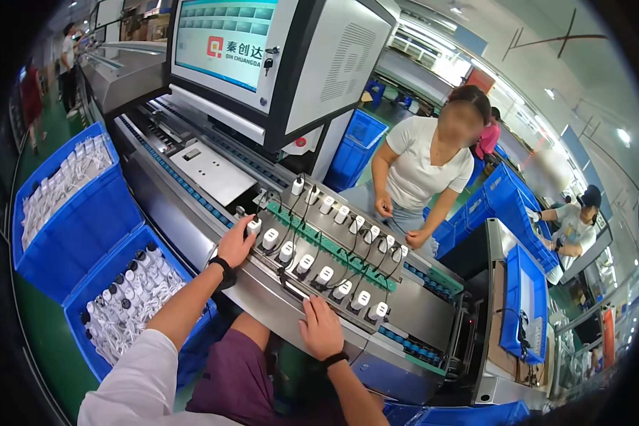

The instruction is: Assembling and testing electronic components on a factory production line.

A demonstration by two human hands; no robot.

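My left hand (236, 243) is at the left end of a metal test fixture, its fingers closed around a white charger (254, 226) in the near row. My right hand (321, 328) lies against the fixture's near edge, fingers extended and thumb apart, beside a black handle (295, 290). Nothing shows in its grasp. Two rows of white plug chargers stand upright in the fixture, among them a near-row charger (324, 275) and a far-row charger (342, 214). Black cables run from them to a green strip (319, 245) between the rows.
The fixture sits on a conveyor line (422, 312). Behind it stands a machine with a monitor (224, 42). Left are blue bins (78, 213) of cabled white chargers. Across the line sits a co-worker (426, 163); a blue tray (512, 284) is at right.
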